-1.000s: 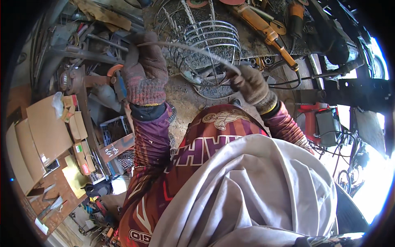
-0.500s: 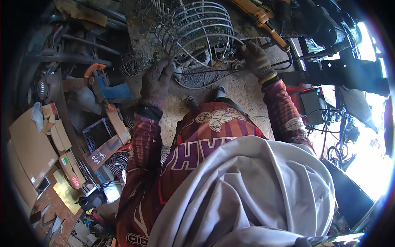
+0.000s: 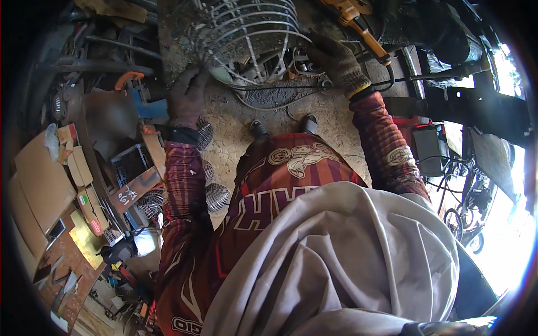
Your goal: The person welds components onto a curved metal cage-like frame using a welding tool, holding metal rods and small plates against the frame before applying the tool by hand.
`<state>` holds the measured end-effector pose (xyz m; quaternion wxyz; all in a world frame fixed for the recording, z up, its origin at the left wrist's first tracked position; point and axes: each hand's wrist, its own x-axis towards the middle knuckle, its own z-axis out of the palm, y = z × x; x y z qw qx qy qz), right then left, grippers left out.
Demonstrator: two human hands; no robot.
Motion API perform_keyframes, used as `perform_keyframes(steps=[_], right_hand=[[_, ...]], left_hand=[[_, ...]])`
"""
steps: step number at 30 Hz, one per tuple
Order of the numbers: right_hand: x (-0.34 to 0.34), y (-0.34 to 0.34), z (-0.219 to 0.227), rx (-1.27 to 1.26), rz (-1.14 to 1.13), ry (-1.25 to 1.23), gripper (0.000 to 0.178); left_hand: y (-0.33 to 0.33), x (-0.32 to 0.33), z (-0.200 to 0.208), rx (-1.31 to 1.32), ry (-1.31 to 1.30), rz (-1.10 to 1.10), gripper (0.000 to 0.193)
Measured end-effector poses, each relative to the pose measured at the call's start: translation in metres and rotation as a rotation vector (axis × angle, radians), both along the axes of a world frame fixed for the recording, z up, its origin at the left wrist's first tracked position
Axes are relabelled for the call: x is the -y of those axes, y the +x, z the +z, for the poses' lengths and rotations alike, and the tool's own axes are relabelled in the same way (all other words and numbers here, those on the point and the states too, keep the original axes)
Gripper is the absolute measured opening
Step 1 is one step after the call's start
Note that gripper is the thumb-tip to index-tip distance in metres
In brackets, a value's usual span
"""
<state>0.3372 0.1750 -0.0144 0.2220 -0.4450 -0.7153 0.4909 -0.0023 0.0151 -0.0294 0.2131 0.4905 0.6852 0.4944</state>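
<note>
- Presently our right hand (image 3: 332,59) is gripping a curved rod (image 3: 302,36) at a wire cage (image 3: 249,49).
- Our left hand (image 3: 189,95), well apart, is blurring, grip unclear.
- Rings (image 3: 293,18) are already circling the cage; what's left isn't showing.

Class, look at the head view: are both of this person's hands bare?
No, the left hand and the right hand both wear gloves, the right one edged in yellow.
</note>
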Motion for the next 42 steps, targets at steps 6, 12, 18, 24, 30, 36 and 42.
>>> perform_keyframes(steps=[6, 12, 18, 24, 30, 36, 42], right_hand=[[-0.014, 0.030, -0.015, -0.050, 0.093, 0.153, 0.049], [-0.024, 0.013, -0.013, 0.004, 0.218, 0.474, 0.037], [-0.021, -0.002, -0.020, -0.103, 0.066, 0.202, 0.033], [-0.012, 0.000, -0.020, -0.100, -0.106, -0.068, 0.043], [-0.005, -0.002, -0.026, -0.170, -0.183, -0.144, 0.042], [0.000, -0.007, -0.030, -0.065, -0.123, -0.037, 0.043], [0.003, -0.009, -0.031, -0.084, -0.112, 0.068, 0.045]], left_hand=[[0.015, 0.006, 0.012, 0.192, -0.071, 0.100, 0.026], [0.028, 0.004, 0.018, 0.148, -0.062, 0.136, 0.029], [0.011, 0.014, 0.010, 0.429, -0.002, 0.000, 0.034], [-0.006, 0.023, -0.006, 0.589, -0.002, -0.132, 0.040], [0.008, 0.013, 0.009, 0.135, -0.161, -0.095, 0.035], [0.001, 0.009, -0.003, 0.003, -0.022, -0.023, 0.030], [-0.007, 0.007, -0.011, -0.048, 0.024, -0.061, 0.029]])
